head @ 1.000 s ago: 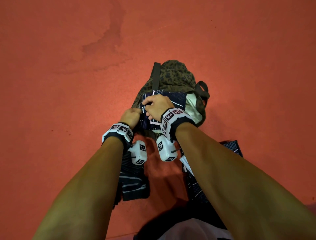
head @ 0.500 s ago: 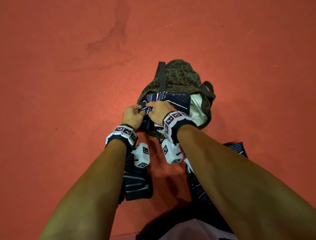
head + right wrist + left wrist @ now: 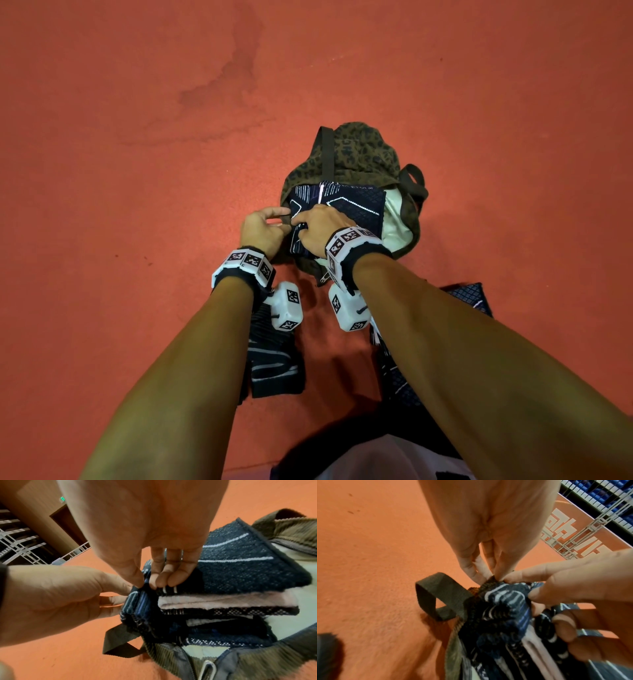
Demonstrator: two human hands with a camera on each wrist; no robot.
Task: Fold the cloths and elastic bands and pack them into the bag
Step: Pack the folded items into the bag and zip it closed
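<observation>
Head view shows an olive leopard-print fabric bag (image 3: pixel 363 154) lying open on the red-orange floor (image 3: pixel 137 240), its mouth toward the person and its long axis running away from them. A folded dark navy cloth with white line pattern (image 3: pixel 356 202) lies flat across the opening, over other folded layers, its long edge crosswise. The right hand (image 3: pixel 317 229) pinches the cloth's near-left corner between thumb and curled fingers. The left hand (image 3: pixel 262 229) pinches the bag's rim just beside it. Two more dark patterned cloths (image 3: pixel 274 363) lie on the floor under the forearms.
</observation>
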